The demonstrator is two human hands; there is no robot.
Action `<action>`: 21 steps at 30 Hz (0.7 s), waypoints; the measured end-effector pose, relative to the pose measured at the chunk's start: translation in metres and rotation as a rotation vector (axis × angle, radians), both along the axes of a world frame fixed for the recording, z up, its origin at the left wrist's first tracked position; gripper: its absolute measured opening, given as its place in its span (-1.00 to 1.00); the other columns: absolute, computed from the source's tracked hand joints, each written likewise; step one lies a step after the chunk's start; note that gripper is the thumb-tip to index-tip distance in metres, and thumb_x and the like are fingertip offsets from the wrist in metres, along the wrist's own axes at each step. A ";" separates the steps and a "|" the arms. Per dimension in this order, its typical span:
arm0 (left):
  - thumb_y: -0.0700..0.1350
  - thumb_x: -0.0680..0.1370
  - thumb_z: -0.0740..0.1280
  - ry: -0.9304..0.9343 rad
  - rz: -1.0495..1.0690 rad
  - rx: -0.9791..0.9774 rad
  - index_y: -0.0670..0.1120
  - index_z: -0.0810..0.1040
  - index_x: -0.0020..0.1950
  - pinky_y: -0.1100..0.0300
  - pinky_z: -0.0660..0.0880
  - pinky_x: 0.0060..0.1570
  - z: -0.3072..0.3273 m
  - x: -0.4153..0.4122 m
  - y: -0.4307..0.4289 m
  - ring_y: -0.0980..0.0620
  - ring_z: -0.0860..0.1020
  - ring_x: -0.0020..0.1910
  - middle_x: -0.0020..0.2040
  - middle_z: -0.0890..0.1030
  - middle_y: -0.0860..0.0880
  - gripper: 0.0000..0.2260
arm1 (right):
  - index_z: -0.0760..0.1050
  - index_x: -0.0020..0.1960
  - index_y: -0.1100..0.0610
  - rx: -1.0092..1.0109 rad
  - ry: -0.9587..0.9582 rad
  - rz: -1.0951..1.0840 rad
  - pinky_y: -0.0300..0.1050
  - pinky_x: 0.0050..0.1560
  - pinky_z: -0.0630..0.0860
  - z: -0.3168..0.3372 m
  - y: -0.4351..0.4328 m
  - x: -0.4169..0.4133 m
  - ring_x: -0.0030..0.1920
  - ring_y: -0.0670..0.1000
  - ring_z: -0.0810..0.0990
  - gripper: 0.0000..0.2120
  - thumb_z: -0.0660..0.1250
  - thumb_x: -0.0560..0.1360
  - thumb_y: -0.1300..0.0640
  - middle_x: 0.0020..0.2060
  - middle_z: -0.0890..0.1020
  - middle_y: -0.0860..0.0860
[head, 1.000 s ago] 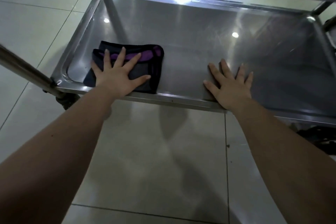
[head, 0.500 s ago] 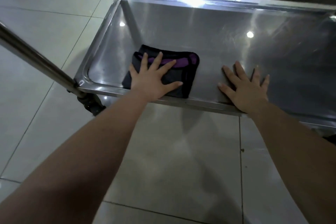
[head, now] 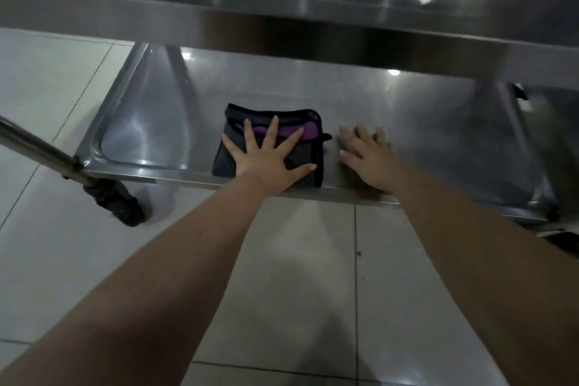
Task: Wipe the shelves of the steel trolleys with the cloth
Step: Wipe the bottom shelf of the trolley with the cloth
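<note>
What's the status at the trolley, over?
Left hand flat on cloth, fingers spread. Right hand flat on bare shelf beside it. Cloth folded, near shelf's front edge. Upper shelf hides the back strip.

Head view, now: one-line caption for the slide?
Left hand presses a folded black-and-purple cloth flat on the trolley's lower steel shelf; right hand rests flat beside it.

Pale glossy floor tiles (head: pixel 297 260) fill the lower frame and the upper left, divided by thin grey grout lines (head: pixel 356 307). A small dark speck (head: pixel 359 253) lies beside one line, right of centre. A dark object (head: pixel 564 241), not identifiable, sits at the right edge.
</note>
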State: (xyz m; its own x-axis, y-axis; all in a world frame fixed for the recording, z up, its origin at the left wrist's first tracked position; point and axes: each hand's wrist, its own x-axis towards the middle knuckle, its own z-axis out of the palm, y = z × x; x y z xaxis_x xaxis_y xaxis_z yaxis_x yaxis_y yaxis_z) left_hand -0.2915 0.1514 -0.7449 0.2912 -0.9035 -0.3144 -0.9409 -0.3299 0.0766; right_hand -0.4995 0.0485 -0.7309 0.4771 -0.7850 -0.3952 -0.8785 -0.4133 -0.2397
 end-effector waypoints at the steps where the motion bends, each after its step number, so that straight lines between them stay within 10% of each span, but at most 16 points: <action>1: 0.65 0.24 -0.25 0.010 0.010 0.010 0.47 -0.33 0.42 -0.56 -0.34 0.22 0.002 -0.003 0.000 -0.30 -0.38 0.49 0.57 -0.34 0.13 -0.22 | -0.13 0.55 -0.30 -0.001 0.030 0.010 0.30 0.46 -0.23 0.005 -0.009 -0.023 0.56 0.16 -0.23 -0.47 -0.02 0.64 -0.23 0.58 -0.14 -0.14; 15: 0.68 0.18 -0.32 0.002 0.018 -0.043 0.53 -0.38 0.35 -0.53 -0.33 0.23 -0.006 -0.077 -0.037 -0.31 -0.33 0.51 0.57 -0.31 0.15 -0.23 | -0.20 0.53 -0.32 -0.215 0.132 -0.108 0.36 0.41 -0.36 -0.026 -0.021 -0.142 0.54 0.26 -0.29 -0.42 -0.20 0.54 -0.35 0.58 -0.18 -0.18; 21: 0.59 0.37 -0.14 0.063 -0.117 -0.028 0.38 -0.24 0.51 -0.55 -0.42 0.15 0.002 -0.214 -0.095 -0.37 -0.38 0.47 0.59 -0.31 0.03 -0.24 | 0.20 0.55 0.14 -0.270 -0.490 -0.473 0.04 0.54 -0.12 -0.019 -0.025 -0.152 0.56 0.17 0.02 -0.54 0.08 0.68 0.06 0.57 0.14 0.11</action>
